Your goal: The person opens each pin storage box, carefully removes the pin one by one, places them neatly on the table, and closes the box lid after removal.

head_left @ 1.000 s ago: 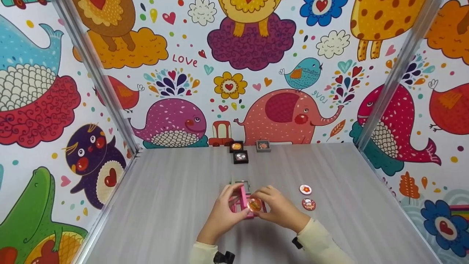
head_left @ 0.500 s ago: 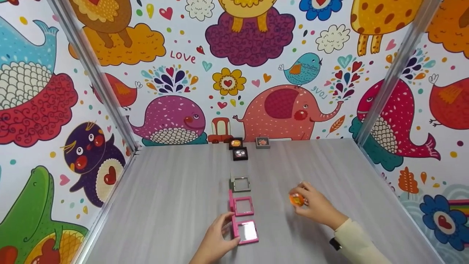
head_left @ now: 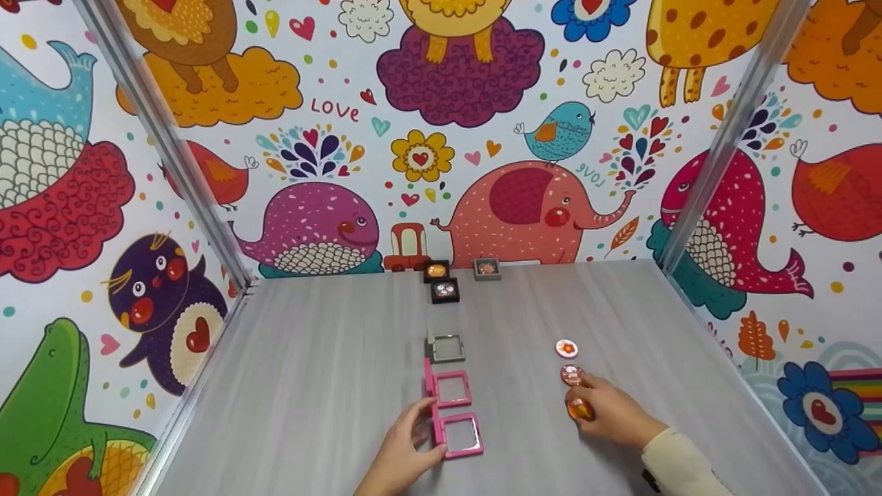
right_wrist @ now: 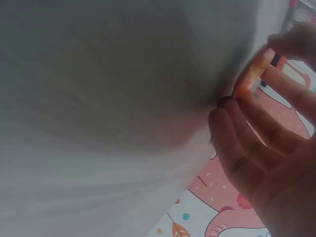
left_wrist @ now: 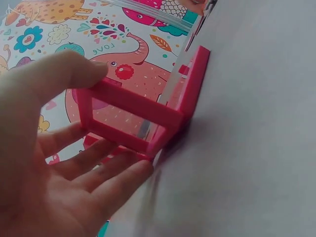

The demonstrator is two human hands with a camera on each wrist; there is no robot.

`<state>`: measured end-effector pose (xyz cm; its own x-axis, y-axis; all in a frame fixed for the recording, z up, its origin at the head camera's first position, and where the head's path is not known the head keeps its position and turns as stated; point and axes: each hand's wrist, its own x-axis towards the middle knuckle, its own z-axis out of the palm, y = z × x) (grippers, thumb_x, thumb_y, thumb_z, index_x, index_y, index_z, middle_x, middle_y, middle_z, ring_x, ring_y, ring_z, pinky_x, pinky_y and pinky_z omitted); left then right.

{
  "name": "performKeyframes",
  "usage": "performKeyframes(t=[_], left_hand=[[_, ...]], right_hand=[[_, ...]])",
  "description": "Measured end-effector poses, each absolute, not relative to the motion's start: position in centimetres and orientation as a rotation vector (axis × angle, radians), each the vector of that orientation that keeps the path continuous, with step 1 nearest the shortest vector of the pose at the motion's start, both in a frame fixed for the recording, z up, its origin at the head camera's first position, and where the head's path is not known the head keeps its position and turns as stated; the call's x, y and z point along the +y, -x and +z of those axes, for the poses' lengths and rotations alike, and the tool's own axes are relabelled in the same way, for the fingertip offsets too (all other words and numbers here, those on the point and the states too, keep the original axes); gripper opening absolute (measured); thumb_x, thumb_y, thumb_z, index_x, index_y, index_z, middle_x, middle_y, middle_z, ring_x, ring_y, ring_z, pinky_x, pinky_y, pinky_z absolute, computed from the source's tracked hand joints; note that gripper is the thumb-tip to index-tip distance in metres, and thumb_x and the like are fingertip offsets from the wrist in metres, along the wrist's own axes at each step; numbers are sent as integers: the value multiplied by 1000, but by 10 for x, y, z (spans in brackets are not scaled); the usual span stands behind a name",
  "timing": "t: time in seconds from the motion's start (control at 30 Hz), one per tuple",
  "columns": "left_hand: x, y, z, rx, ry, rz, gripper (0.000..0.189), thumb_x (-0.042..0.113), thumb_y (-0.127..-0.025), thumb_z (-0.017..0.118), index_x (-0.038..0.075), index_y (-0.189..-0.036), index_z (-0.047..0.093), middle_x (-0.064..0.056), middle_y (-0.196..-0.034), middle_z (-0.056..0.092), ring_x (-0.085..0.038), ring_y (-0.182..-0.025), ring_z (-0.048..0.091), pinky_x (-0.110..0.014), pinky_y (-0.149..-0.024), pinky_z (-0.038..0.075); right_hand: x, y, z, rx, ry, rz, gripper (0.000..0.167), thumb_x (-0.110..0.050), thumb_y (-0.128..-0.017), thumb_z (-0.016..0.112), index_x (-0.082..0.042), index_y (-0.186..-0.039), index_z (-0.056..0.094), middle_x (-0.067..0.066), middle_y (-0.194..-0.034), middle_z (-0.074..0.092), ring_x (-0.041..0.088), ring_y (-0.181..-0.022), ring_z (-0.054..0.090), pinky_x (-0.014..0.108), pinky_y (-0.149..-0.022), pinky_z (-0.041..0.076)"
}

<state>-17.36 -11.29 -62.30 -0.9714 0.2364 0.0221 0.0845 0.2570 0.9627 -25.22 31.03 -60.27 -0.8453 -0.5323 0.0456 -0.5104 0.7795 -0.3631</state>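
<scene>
Pinching the raised leaf of the nearest pink frame, my left hand has its thumb on the top edge and its fingers behind and below; the left wrist view shows those fingers fairly straight. The frame's other leaf lies flat on the worktop, to the right of the raised leaf.

My right hand pinches a round orange badge between thumb and fingertips, low over the right part of the worktop; I cannot tell whether the badge touches the surface. Just beyond it lies a red badge, partly covered by my fingers in the head view, and farther on, a white badge with an orange flower.

Beyond the frame I hold stand 2 more in a row: another pink frame, then a grey frame, each with 1 leaf up and 1 flat. Near the back wall, printed with cartoon animals, are 2 black boxes set close together and 1 grey box to their right, each with a round badge inside. A pale sleeve covers my right wrist.
</scene>
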Motion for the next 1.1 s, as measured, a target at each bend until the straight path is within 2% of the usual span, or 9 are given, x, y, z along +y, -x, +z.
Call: performKeyframes(t=[0.2, 0.27, 0.4, 0.5, 0.63, 0.73, 0.9, 0.97, 1.1], left_hand=[[-113, 179, -625, 2375, -305, 1861, 78, 11, -93, 87, 8, -160, 48, -19, -156, 52, -42, -142, 52, -49, -106, 55], [-113, 181, -626, 2373, -314, 1874, 78, 11, -93, 86, 9, -161, 48, -19, -156, 52, -42, -142, 52, -50, -105, 55], [-112, 181, -627, 2353, -302, 1880, 80, 14, -94, 87, 12, -163, 47, -18, -157, 51, -39, -143, 51, -49, -107, 55], [-113, 179, -628, 2324, -258, 1873, 83, 16, -93, 88, 14, -164, 45, -17, -156, 53, -39, -143, 51, -50, -108, 54], [-115, 174, -631, 2253, -220, 1898, 84, 17, -93, 88, 16, -165, 44, -18, -156, 53, -42, -145, 49, -52, -108, 53], [-121, 171, -634, 2179, -198, 1953, 82, 18, -94, 88, 15, -164, 46, -17, -158, 52, -43, -148, 46, -49, -109, 53], [-130, 171, -636, 2088, -155, 2096, 70, 19, -98, 84, 8, -159, 49, -17, -160, 51, -44, -150, 44, -46, -109, 54], [-133, 171, -636, 2094, -140, 2148, 63, 20, -101, 80, 5, -156, 51, -18, -158, 53, -44, -148, 45, -47, -109, 54], [-136, 169, -636, 2147, -83, 2222, 47, 20, -106, 73, 3, -147, 56, -21, -151, 58, -42, -143, 52, -48, -106, 55]], right_hand=[[310, 255, -598, 2884, 816, -564, 33, -13, -82, 95, -16, -109, 76, 28, -133, 64, 46, -123, 63, 66, -100, 54], [311, 257, -594, 2875, 815, -558, 32, -14, -83, 94, -16, -110, 75, 24, -131, 65, 41, -119, 64, 63, -99, 55], [308, 266, -582, 2894, 881, -574, 29, -14, -87, 89, -12, -112, 75, 8, -116, 66, 25, -101, 64, 50, -88, 60], [297, 281, -572, 2923, 965, -649, 23, -9, -92, 82, -7, -114, 75, 4, -107, 66, 22, -91, 65, 44, -80, 61], [273, 317, -558, 2940, 949, -767, 18, -4, -96, 77, -8, -114, 75, 2, -103, 66, 23, -91, 66, 42, -79, 62], [247, 356, -552, 2902, 832, -864, 20, -6, -98, 75, -11, -118, 74, 2, -107, 67, 22, -96, 64, 43, -84, 60], [196, 421, -553, 2814, 747, -997, 34, -3, -97, 73, -4, -131, 71, 18, -128, 70, 32, -110, 66, 50, -95, 59], [174, 445, -557, 2817, 742, -1014, 40, -1, -96, 74, -2, -136, 69, 20, -136, 67, 36, -116, 66, 53, -97, 58], [139, 480, -573, 2847, 754, -959, 49, 3, -94, 74, 1, -142, 64, 22, -142, 63, 41, -124, 63, 56, -102, 56]])
